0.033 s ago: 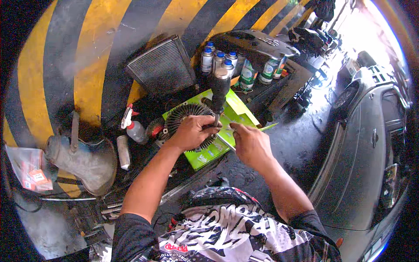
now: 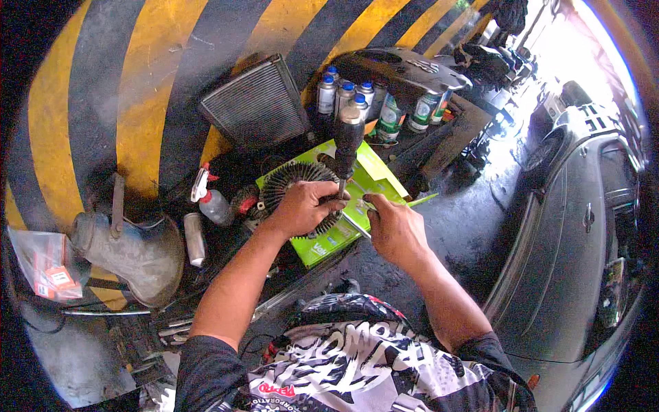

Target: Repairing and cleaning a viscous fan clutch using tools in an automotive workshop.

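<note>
A screwdriver with a black handle (image 2: 349,141) stands almost upright, its shaft pointing down. Thumb and fingers of my left hand (image 2: 302,209) pinch that shaft low down, over the edge of a round black finned metal part (image 2: 292,178). Close by on the right, my right hand (image 2: 398,230) is closed on a slim silver metal rod (image 2: 357,226), which points toward the finned part; its far end is hidden. Beneath all this lies a bright green box (image 2: 384,180). The screwdriver's tip is hidden behind my left fingers.
A radiator core (image 2: 255,103) leans against the striped wall. Behind the box stand several blue-capped cans (image 2: 326,95) and green-white containers (image 2: 390,120). To the left are a spray bottle (image 2: 215,206), a can (image 2: 194,239) and a rusty metal housing (image 2: 130,254). A grey car (image 2: 570,254) stands right.
</note>
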Motion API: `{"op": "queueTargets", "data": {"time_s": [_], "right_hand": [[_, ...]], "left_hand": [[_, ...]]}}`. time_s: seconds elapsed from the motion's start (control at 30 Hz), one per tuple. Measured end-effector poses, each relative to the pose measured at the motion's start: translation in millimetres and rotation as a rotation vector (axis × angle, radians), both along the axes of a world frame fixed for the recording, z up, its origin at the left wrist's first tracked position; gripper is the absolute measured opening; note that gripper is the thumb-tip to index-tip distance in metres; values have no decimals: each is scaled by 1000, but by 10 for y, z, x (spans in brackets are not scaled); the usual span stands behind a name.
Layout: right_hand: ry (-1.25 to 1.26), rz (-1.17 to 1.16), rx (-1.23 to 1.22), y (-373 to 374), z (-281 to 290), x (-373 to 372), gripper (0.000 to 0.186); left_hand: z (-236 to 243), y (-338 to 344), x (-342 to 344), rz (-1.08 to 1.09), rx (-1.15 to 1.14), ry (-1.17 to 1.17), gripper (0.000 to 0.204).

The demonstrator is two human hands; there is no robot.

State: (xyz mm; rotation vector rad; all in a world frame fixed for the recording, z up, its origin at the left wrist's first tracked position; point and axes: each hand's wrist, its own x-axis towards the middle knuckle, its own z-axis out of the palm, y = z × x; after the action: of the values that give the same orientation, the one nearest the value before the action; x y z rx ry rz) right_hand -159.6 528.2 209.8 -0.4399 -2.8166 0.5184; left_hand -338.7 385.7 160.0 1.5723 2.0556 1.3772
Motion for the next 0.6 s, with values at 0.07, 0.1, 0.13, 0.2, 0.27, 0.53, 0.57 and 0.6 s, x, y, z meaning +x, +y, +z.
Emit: {"op": "queueTargets", "data": {"time_s": [0.07, 0.1, 0.13, 0.2, 0.27, 0.53, 0.57, 0.6], "right_hand": [[-127, -95, -22, -77, 12, 23, 27], [-130, -94, -23, -89, -39, 10, 27], [-107, -51, -25, -80, -112, -2, 25], [-87, -11, -29, -79, -198, -16, 23], [-114, -7, -37, -85, -225, -69, 24], [-81, 40, 54, -101, -232, -197, 19], [-76, 18, 84, -117, -238, -200, 20], [-80, 21, 83, -168, -263, -190, 20]], "left_hand": [[-47, 4, -18, -4, 8, -3, 19], [-72, 1, -35, -8, 14, -4, 19], [-70, 15, -46, -25, 2, -5, 19], [-75, 15, -61, -39, 25, 44, 19], [-36, 12, -70, -49, 45, 92, 20], [14, 45, -89, -57, 93, 100, 20], [36, 53, -81, -49, 83, 98, 20], [51, 28, -44, -46, 82, 122, 19]]}}
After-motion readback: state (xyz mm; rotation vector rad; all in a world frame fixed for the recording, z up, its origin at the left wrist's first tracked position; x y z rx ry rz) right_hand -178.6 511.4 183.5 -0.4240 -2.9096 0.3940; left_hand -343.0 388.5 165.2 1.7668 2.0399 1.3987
